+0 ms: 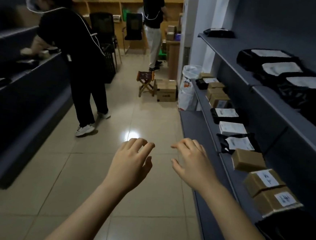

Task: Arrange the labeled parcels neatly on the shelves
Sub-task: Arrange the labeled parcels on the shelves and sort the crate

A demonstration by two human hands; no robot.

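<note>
Our fingers (141, 144) are loosely spread and grip nothing, the left hand (131, 163) and right hand (193, 164) hovering over the floor (92, 171) just beside the middle shelf (230, 176). The labeled parcels (264, 181) lie in a row along that shelf at our right. We judge the plain brown box (247, 162), skewed and showing no label, worth taking in both hands and squaring to the shelf edge, label up.

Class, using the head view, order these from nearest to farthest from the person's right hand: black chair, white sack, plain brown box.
1. Plain brown box, right shelf, beside the right hand.
2. White sack, floor at shelf end.
3. Black chair, back of room.
</note>
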